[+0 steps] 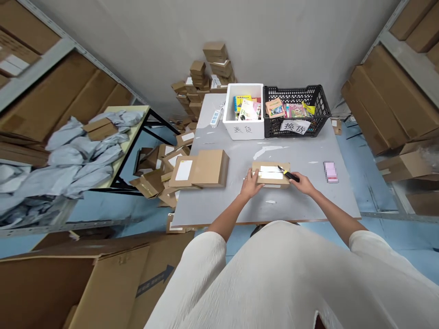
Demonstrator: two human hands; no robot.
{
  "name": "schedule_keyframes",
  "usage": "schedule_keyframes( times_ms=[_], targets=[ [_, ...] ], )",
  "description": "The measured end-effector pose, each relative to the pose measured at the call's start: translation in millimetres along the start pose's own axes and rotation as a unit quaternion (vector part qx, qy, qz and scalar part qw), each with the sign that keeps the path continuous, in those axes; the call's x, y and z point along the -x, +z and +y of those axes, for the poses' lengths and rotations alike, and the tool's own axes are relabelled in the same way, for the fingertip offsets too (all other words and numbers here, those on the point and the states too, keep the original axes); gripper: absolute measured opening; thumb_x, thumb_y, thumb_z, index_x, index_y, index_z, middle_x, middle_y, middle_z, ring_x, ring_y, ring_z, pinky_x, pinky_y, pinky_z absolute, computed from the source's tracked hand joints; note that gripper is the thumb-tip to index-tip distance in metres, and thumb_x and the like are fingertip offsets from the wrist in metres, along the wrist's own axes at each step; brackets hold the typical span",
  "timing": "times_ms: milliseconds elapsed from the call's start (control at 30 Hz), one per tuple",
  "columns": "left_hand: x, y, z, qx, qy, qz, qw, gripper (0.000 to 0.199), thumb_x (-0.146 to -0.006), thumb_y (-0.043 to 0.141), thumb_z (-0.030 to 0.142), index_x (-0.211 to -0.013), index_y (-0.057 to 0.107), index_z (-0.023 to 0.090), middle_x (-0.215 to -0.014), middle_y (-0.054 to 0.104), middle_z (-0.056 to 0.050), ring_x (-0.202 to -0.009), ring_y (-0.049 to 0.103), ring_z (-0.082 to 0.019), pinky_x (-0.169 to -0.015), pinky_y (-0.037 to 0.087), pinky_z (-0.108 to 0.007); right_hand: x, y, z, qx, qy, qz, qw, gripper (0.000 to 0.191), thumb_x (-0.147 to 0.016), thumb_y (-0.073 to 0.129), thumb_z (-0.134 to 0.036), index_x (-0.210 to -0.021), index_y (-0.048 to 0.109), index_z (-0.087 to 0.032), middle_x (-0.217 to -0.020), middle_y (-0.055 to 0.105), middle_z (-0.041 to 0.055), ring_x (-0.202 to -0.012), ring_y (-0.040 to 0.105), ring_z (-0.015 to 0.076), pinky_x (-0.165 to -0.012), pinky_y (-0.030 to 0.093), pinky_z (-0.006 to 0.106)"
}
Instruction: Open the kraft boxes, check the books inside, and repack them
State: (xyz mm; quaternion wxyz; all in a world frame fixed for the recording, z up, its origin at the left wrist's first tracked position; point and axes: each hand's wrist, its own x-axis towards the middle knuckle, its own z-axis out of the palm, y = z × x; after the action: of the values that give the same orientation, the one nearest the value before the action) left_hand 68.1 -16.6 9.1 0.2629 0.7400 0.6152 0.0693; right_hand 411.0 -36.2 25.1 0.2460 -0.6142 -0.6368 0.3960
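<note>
A small cardboard box (pixel 256 165) with a white label lies on the grey table (pixel 236 203) in front of me. My left hand (pixel 251 184) grips its left end, the fingers over the edge. In my right hand (pixel 303 184), closed round the handle, is a black and yellow utility knife (pixel 291 175). Its blade points up and left over the label; whether the tip touches the box I cannot tell. To the left of my hands lie other cardboard boxes (pixel 210 167), one bearing a white label.
A white bin (pixel 243 130) and a black crate (pixel 320 123) with books stand at the table's back. A power strip (pixel 216 118) lies left of them, a pixelated pink item (pixel 331 172) at right. Boxes (pixel 151 183) pile left of the table; a large open carton (pixel 113 283) stands nearer me.
</note>
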Motion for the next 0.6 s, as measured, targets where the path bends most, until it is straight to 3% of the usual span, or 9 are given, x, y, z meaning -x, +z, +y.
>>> schedule_keyframes(
  times_ms=[167, 367, 467, 600],
  targets=[
    [-8, -0.7, 1, 0.069, -0.013, 0.016, 0.997, 0.093, -0.093, 0.07, 0.076, -0.171, 0.042, 0.032, -0.184, 0.021, -0.016, -0.16, 0.041, -0.045, -0.124, 0.044, -0.053, -5, -1, -4, -0.029, 0.025, 0.049, 0.998, 0.053, -0.091, 0.072, -0.059, -0.133, 0.072, -0.027, -0.132, 0.08, 0.0103, -0.128, 0.073, 0.0341, -0.112, 0.057, 0.053],
    [-30, -11.1, 17, 0.076, -0.036, -0.004, 0.996, 0.078, -0.092, 0.069, 0.078, -0.152, 0.062, 0.029, -0.17, 0.046, -0.014, -0.138, 0.063, -0.043, -0.118, 0.049, -0.052, -15, -11, 5, -0.093, 0.081, 0.104, 0.987, 0.056, -0.088, 0.071, -0.065, -0.126, 0.069, -0.024, -0.113, 0.083, 0.0101, -0.113, 0.076, 0.0307, -0.106, 0.059, 0.051],
    [-42, -9.0, 22, 0.113, -0.068, 0.017, 0.991, 0.075, -0.097, 0.067, 0.065, -0.159, 0.053, 0.025, -0.164, 0.052, -0.017, -0.14, 0.062, -0.042, -0.117, 0.05, -0.052, -18, -7, 11, -0.151, 0.103, 0.117, 0.976, 0.059, -0.085, 0.071, -0.068, -0.123, 0.065, -0.023, -0.114, 0.082, 0.0117, -0.11, 0.077, 0.0297, -0.098, 0.061, 0.047],
    [-48, -0.4, 19, 0.17, -0.092, 0.027, 0.981, 0.088, -0.099, 0.066, 0.044, -0.174, 0.024, 0.022, -0.165, 0.051, -0.021, -0.146, 0.059, -0.039, -0.117, 0.051, -0.052, -15, -1, 14, -0.169, 0.112, 0.11, 0.973, 0.058, -0.083, 0.072, -0.069, -0.118, 0.062, -0.024, -0.112, 0.082, 0.0108, -0.107, 0.077, 0.0283, -0.092, 0.061, 0.043]
  ],
)
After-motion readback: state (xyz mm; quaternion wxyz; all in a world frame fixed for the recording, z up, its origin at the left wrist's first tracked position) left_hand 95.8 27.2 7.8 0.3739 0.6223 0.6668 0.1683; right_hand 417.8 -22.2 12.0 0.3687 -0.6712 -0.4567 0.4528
